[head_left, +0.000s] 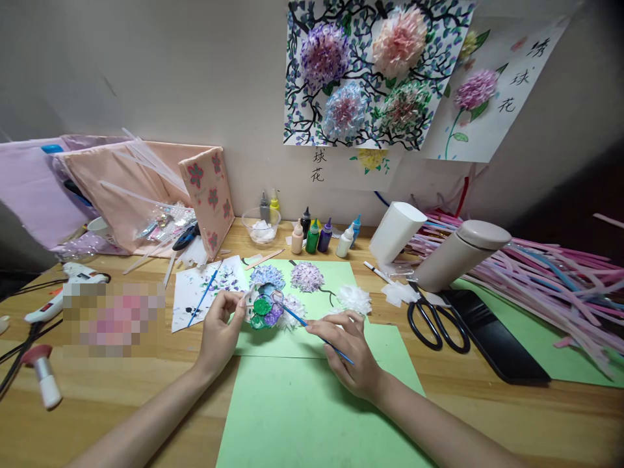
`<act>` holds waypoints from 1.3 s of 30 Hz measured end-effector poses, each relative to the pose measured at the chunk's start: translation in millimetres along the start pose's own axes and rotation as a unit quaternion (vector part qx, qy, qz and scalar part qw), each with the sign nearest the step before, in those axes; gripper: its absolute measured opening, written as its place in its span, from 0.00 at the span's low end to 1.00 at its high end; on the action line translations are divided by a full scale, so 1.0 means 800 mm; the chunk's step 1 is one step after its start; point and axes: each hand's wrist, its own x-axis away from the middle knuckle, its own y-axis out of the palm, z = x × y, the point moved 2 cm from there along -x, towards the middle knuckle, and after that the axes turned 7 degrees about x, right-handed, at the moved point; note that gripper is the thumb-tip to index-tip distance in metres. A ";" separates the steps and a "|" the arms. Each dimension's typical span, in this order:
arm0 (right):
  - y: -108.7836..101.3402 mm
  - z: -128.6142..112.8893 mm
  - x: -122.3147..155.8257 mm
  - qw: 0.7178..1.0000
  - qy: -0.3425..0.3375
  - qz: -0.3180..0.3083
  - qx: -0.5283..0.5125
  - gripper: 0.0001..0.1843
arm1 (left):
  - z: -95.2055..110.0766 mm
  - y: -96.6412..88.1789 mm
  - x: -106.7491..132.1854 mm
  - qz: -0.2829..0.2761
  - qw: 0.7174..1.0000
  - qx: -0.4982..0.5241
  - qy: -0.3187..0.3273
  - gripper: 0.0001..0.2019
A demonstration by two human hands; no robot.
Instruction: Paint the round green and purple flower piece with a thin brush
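Observation:
My left hand pinches the rim of a small paint palette with green, purple and blue paint in its wells, held up over green paper. Between the fingers of my right hand is a blue paintbrush, its tip at the palette's right side. Behind the palette, fluffy paper flowers lie on the green sheet: a blue flower, a lilac flower, a pale flower partly hidden by the palette, and a white flower beyond my right hand.
Several paint bottles and a clear bowl line the wall. Scissors, a phone and a tumbler lie right. On the left are a paint-spotted sheet with another brush, and a glue gun.

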 end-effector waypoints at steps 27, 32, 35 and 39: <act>-0.003 0.002 0.004 1.000 0.010 0.012 0.015 0.18 | 0.001 0.001 -0.001 -0.007 1.000 -0.016 -0.012 0.11; -0.003 0.002 0.004 1.000 0.010 0.011 0.018 0.17 | 0.003 0.001 -0.001 -0.004 1.000 -0.014 -0.009 0.13; -0.003 0.003 0.005 1.000 0.009 0.008 0.016 0.17 | 0.004 0.001 0.000 -0.004 1.000 -0.016 -0.005 0.12; -0.002 0.007 0.008 1.000 0.001 -0.004 0.022 0.18 | 0.002 0.000 0.001 -0.004 1.000 -0.012 -0.003 0.10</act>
